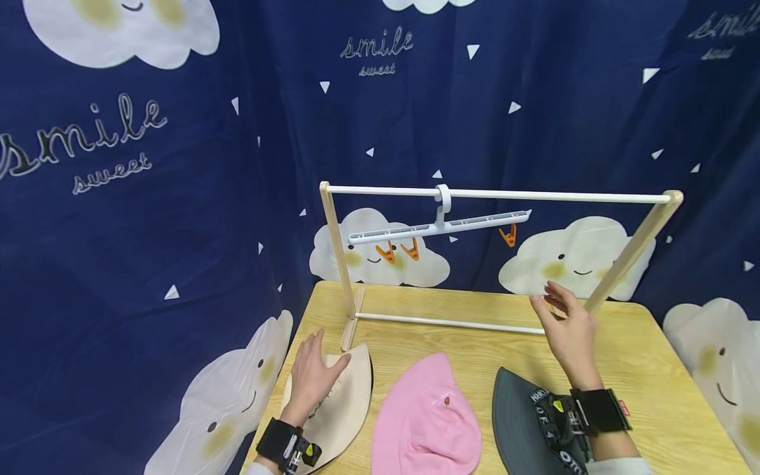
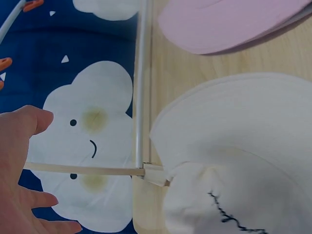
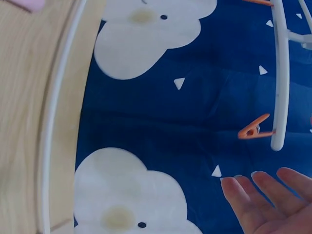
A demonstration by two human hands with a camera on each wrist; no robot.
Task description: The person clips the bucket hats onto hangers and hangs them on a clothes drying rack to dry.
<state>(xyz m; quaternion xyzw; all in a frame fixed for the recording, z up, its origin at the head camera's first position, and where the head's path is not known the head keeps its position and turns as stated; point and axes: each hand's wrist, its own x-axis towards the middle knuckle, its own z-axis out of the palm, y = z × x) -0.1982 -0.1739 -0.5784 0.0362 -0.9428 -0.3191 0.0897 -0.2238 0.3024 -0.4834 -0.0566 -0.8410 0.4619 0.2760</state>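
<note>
Left hand spreads near a cream hat; right hand splays loosely near a slim white hanger.
Soft pink hat and dark hat lie on wood-grained surface.

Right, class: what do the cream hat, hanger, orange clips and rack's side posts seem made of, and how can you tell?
Cream hat: likely matte cloth, perhaps cotton, from its soft creases. Hanger: probably smooth white plastic; it looks slotted and moulded. Orange clips: probably smooth-looking plastic, from their even, bright colour. Side posts: seemingly wood, from their pale tan, dull finish.
</note>
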